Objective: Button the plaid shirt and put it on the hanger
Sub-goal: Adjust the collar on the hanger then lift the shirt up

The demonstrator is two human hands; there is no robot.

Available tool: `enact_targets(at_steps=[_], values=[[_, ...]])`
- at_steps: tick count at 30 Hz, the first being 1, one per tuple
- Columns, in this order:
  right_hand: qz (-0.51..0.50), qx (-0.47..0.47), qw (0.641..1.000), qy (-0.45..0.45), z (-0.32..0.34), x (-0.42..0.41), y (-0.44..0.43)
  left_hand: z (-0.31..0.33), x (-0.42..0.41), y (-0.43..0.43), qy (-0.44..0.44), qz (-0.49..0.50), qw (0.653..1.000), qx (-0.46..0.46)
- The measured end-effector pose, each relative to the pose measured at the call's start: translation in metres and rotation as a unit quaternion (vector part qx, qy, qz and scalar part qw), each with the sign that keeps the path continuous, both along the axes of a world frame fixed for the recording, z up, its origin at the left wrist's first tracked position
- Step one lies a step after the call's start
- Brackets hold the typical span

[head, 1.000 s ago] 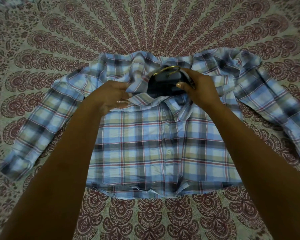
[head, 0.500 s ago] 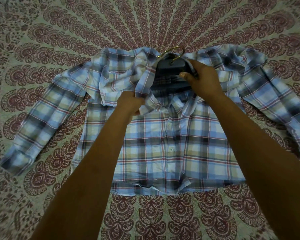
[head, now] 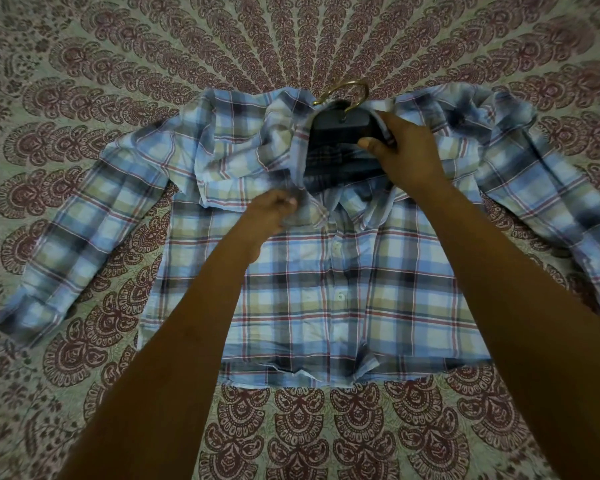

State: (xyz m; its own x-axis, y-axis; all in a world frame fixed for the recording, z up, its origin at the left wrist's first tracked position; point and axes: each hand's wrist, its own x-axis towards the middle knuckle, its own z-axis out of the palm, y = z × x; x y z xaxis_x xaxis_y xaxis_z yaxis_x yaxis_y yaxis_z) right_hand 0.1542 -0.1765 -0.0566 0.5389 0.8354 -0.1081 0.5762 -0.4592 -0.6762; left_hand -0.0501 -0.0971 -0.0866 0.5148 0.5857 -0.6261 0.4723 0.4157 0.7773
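Now your right hand [head: 407, 157] grips the hanger [head: 340, 128] inside the collar | your left hand [head: 274, 213] pinches the plaid shirt [head: 326, 296] | patterned bedspread [head: 291, 434] all around.

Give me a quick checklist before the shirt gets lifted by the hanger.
1. Front buttoned: ok; the plaid shirt placket is closed at the visible buttons.
2. Hanger seated in the neck: ok in part; the hanger sits in the collar opening, hook sticking out past it.
3. Hanger ends inside both shoulders: cannot tell, cloth hides them.
4. Right hand gripping the hanger: ok.
5. Left hand on the collar cloth: ok.
6. Collar lying flat: not ok, bunched on the left side.
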Motion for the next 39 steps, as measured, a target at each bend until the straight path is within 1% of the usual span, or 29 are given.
enact_targets(at_steps=[1, 2, 4, 5, 6, 7, 8, 10, 12, 15, 17, 19, 21, 22, 26, 31, 34, 36, 37, 38, 39], values=[[0.002, 0.002, 1.000, 0.003, 0.000, -0.001, -0.001, -0.001, 0.005, 0.000, 0.051, -0.022, 0.997, 0.062], [0.003, 0.006, 1.000, 0.007, 0.000, -0.001, -0.002, -0.003, 0.009, 0.002, 0.089, -0.015, 0.989, 0.121], [0.000, 0.007, 1.000, 0.010, 0.000, -0.002, -0.002, 0.002, 0.012, 0.009, 0.134, 0.054, 0.963, 0.228], [-0.001, 0.006, 1.000, 0.011, 0.000, -0.002, -0.002, 0.006, 0.010, 0.012, 0.119, 0.100, 0.951, 0.267], [-0.001, 0.007, 1.000, 0.012, 0.000, -0.002, -0.001, 0.010, 0.009, 0.016, 0.078, 0.135, 0.943, 0.295], [0.000, 0.008, 1.000, 0.010, 0.001, -0.002, -0.001, 0.014, 0.007, 0.020, 0.034, 0.139, 0.934, 0.328], [0.002, 0.009, 1.000, 0.009, 0.001, -0.002, -0.002, 0.019, 0.006, 0.024, 0.006, 0.108, 0.925, 0.364], [0.010, 0.008, 1.000, 0.007, 0.001, 0.000, -0.002, 0.024, 0.009, 0.036, -0.020, -0.023, 0.909, 0.415], [0.019, 0.004, 1.000, 0.005, 0.001, 0.001, -0.003, 0.024, 0.016, 0.051, -0.004, -0.147, 0.883, 0.446], [0.020, 0.000, 1.000, 0.007, 0.002, 0.002, -0.003, 0.029, 0.031, 0.061, 0.037, -0.226, 0.852, 0.471], [0.013, -0.001, 1.000, 0.010, 0.000, 0.001, -0.003, 0.029, 0.038, 0.063, 0.064, -0.242, 0.848, 0.467], [0.010, -0.004, 1.000, 0.011, 0.001, 0.000, -0.001, 0.024, 0.042, 0.064, 0.072, -0.234, 0.858, 0.452], [0.011, -0.006, 1.000, 0.016, 0.004, 0.001, -0.001, 0.021, 0.043, 0.061, 0.036, -0.210, 0.878, 0.428], [0.014, -0.002, 1.000, 0.020, 0.007, 0.002, -0.003, 0.022, 0.042, 0.058, 0.015, -0.199, 0.883, 0.426], [0.031, 0.020, 0.999, 0.039, 0.034, 0.000, -0.017, 0.047, 0.033, 0.053, -0.019, -0.187, 0.880, 0.435], [0.013, 0.055, 0.996, 0.069, 0.113, -0.013, -0.044, 0.132, 0.013, 0.042, -0.044, -0.166, 0.881, 0.440], [0.008, 0.079, 0.993, 0.086, 0.179, -0.029, -0.064, 0.197, -0.003, 0.028, -0.039, -0.172, 0.865, 0.470], [0.011, 0.088, 0.993, 0.083, 0.218, -0.039, -0.080, 0.239, -0.013, 0.015, -0.049, -0.173, 0.863, 0.473], [0.018, 0.099, 0.992, 0.072, 0.246, -0.044, -0.091, 0.270, -0.020, 0.005, -0.052, -0.164, 0.859, 0.483], [0.027, 0.101, 0.992, 0.065, 0.258, -0.047, -0.097, 0.285, -0.025, -0.002, -0.040, -0.160, 0.860, 0.482], [0.039, 0.118, 0.991, 0.056, 0.275, -0.049, -0.107, 0.305, -0.030, -0.011, -0.041, -0.150, 0.851, 0.501]])
